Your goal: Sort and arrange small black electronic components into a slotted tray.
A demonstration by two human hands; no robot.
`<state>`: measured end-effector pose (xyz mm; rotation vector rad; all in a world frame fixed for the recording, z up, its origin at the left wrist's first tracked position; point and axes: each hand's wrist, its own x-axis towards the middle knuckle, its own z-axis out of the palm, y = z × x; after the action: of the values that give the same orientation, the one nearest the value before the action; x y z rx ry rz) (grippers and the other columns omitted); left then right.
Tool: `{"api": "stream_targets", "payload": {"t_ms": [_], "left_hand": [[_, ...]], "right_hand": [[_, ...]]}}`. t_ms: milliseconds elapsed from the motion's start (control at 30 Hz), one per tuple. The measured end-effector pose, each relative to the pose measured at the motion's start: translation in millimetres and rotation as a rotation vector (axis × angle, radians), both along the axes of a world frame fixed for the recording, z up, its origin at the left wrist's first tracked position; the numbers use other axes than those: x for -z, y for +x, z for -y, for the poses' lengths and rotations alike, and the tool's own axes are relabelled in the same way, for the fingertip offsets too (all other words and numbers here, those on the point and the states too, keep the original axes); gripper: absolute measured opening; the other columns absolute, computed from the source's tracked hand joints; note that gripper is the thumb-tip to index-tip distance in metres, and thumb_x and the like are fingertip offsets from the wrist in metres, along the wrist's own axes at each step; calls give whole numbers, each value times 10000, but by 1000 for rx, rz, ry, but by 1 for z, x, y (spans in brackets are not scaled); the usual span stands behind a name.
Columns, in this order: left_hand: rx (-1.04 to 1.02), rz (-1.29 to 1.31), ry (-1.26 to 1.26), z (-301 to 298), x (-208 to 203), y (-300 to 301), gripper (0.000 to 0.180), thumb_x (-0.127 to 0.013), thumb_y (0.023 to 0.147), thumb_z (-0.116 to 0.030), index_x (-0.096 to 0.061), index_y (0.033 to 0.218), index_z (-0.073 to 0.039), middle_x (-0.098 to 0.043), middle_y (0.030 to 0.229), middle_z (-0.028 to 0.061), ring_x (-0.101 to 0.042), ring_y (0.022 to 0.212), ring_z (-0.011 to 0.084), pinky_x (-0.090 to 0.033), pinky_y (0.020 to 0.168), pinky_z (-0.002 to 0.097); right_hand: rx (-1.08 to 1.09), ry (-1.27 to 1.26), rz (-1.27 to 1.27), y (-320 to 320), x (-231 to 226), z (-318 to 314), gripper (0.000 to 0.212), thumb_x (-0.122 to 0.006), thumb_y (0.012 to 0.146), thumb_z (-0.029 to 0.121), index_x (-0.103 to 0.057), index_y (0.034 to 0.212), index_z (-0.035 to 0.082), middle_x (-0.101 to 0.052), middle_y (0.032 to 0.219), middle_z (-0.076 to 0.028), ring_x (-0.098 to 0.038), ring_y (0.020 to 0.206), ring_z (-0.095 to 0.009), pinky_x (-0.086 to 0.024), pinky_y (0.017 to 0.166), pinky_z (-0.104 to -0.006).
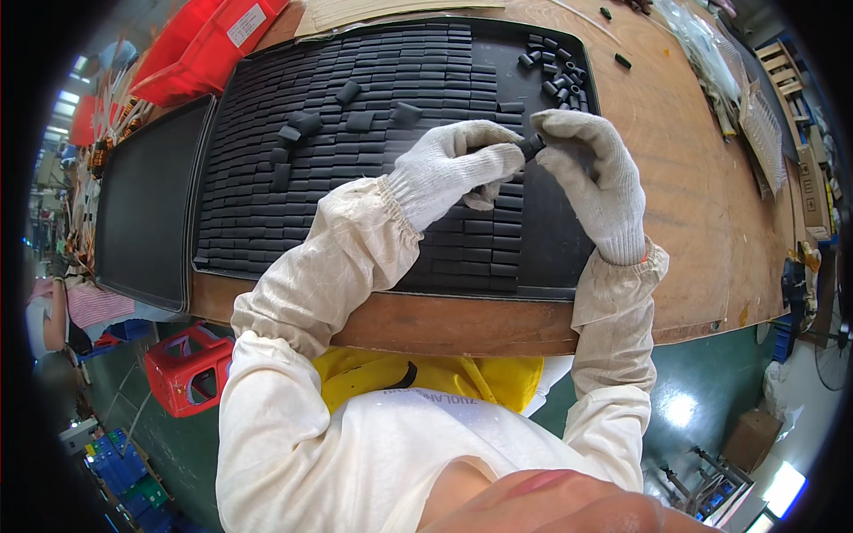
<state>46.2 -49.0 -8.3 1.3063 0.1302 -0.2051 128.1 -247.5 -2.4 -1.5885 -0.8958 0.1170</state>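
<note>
Both my hands wear white knit gloves and meet over the right part of a large black tray point(555, 258). Between their fingertips is a small black cylindrical piece point(531, 146). My left hand point(458, 167) pinches it from the left. My right hand point(602, 173) has its thumb and fingers curved around its right side. Closely packed rows of short black tubes point(355, 213) cover most of the tray. Several loose black pieces point(360, 121) lie on top of these rows. A heap of short black tubes point(562, 75) lies in the tray's far right corner.
The tray rests on a wooden table point(702, 213). A second black tray point(147, 204) stands at its left, below a red bin point(209, 44). Clear plastic packaging point(706, 53) lies at the far right. A red stool point(188, 369) stands on the floor at the left.
</note>
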Motion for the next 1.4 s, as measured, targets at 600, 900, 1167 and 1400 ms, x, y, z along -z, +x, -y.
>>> {"api": "stream_targets", "payload": {"t_ms": [600,900,1167,1400], "left_hand": [[18,0,134,11,-13,-7,321,-672,979,-200,-643,1222,8,-655,877,37,-579,684,51,-457,518,199],[382,815,1282,49,-2,-27,255,-767,821,-299,-705,1026,-160,-627,808,40,-668,692,231,-551,574,332],[542,981,1393,53,11,-33,187,-701,862,-346,-712,969,-193,-583,766,-10,-658,709,152,-535,521,302],[630,940,1461,53,4,-35,211,-689,877,-285,-692,1085,-252,-609,799,-7,-660,684,172,-534,522,316]], "right_hand": [[-88,-36,304,17,1,12,172,-718,902,94,-685,1065,47,-682,1116,-105,-672,996,-209,-540,856,-307],[238,12,-202,10,-7,10,129,-671,958,90,-672,1060,11,-672,924,-23,-599,862,-64,-501,777,-227],[305,-164,-121,10,-14,14,142,-676,953,101,-674,1047,-6,-673,904,-26,-605,828,-73,-499,761,-227],[451,-243,361,35,9,32,176,-703,954,204,-719,1065,67,-722,978,-29,-669,910,-124,-520,824,-252]]}}
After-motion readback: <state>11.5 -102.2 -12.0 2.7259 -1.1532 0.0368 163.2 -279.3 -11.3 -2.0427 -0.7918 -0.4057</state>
